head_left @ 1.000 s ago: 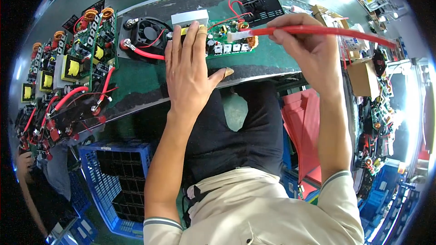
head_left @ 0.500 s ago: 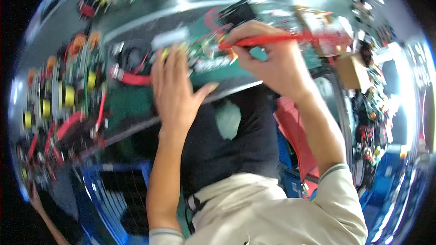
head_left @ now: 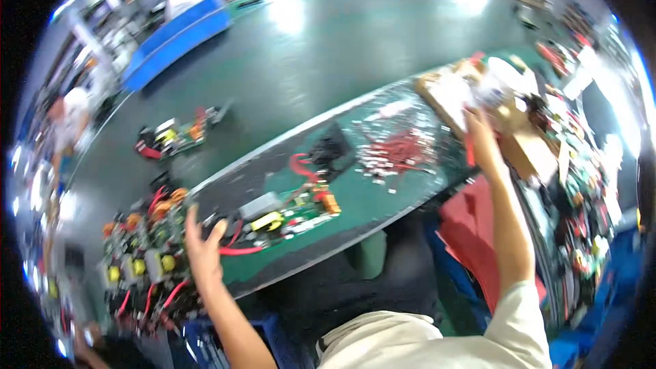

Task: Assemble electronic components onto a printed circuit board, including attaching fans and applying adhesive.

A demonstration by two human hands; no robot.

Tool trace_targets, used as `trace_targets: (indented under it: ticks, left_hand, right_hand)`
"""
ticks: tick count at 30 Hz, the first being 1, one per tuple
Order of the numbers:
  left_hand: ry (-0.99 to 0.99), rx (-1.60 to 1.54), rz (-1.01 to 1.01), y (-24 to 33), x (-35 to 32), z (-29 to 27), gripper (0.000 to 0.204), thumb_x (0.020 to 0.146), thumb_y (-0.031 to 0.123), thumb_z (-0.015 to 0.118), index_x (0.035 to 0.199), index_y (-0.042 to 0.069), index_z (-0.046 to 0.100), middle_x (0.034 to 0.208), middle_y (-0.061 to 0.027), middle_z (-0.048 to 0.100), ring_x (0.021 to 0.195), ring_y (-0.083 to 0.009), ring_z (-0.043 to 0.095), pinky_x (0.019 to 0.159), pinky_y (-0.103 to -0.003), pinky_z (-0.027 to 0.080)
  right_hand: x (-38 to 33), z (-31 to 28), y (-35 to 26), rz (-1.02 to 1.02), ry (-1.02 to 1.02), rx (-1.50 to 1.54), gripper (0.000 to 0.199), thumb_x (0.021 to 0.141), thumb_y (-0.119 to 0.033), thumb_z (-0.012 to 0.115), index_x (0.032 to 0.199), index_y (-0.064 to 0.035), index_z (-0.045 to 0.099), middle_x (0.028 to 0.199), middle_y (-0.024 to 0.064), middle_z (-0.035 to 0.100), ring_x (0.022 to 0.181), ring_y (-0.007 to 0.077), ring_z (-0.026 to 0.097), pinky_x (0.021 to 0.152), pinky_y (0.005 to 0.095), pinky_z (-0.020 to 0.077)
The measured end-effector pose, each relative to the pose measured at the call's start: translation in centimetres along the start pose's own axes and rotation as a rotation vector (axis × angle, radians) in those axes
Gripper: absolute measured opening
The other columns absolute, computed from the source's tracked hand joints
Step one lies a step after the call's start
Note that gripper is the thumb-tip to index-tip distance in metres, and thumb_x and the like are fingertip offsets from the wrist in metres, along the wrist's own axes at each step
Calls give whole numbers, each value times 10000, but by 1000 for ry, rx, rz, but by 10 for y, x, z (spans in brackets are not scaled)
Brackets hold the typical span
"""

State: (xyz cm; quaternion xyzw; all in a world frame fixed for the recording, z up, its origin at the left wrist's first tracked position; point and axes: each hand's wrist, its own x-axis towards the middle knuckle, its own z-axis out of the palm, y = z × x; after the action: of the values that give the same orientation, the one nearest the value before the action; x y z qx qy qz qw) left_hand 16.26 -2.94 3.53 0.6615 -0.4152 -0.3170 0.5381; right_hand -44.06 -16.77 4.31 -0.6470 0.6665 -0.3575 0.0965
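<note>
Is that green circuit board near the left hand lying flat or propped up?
Flat. The green circuit board lies component side up on the dark green mat, beside the left hand.

One head-worn fisheye view, looked steeply down over the green bench [head_left: 383, 184], close in, edges bowed.

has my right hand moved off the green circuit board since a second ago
Yes. The right hand has left the green circuit board and swung out to the person's right, now over the cardboard tray beyond the loose red parts.

A long dark-green workbench [head_left: 355, 48] gleams under bright overhead light, blue crates [head_left: 178, 34] beyond.
</note>
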Motion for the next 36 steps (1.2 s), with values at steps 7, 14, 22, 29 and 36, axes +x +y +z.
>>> trace_targets:
  ticks: [7, 14, 22, 29, 36]
  left_hand:
    - [-18, -288, 59, 123, 59, 37, 698, 808, 37, 714, 1451, 3, 445, 1318, -132, 585, 1170, -221, 581, 1026, -343, 439]
    - [-82, -297, -40, 194, 220, 92, 755, 846, 100, 720, 1515, 116, 370, 1264, -161, 589, 1083, -295, 633, 920, -498, 510]
    - [63, 101, 181, 86, 347, 175, 877, 795, 227, 780, 1542, 139, 329, 1322, -195, 560, 1106, -340, 601, 868, -630, 473]
    - [317, 1323, 764, 103, 232, 175, 620, 867, 249, 658, 1433, 107, 449, 1554, -183, 310, 1424, -474, 260, 1094, -706, 181]
    - [130, 1423, 961, 116, 126, 139, 474, 890, 240, 580, 1325, 54, 555, 1375, -143, 535, 1343, -333, 413, 1030, -543, 329]
  right_hand:
    - [-7, -36, -34, -95, 66, -277, 439, 884, 49, 496, 1320, 17, 542, 1315, 201, 569, 1234, 374, 535, 1058, 388, 408]
    - [-51, -13, -102, -132, 98, 74, 311, 953, 53, 486, 1241, 32, 603, 1233, 194, 631, 1157, 340, 608, 998, 387, 456]
    - [-46, 42, -144, -138, -183, 248, 316, 916, 96, 507, 1200, 30, 628, 1163, 170, 665, 1107, 304, 626, 979, 360, 457]
    - [2, 82, -213, -234, -388, 505, 399, 906, 92, 534, 1295, 17, 580, 1190, 156, 650, 1134, 224, 633, 966, 321, 488]
    - [9, 138, -338, -720, -316, 534, 521, 866, -26, 674, 1366, -60, 533, 1429, 200, 488, 1300, 394, 496, 1051, 420, 437]
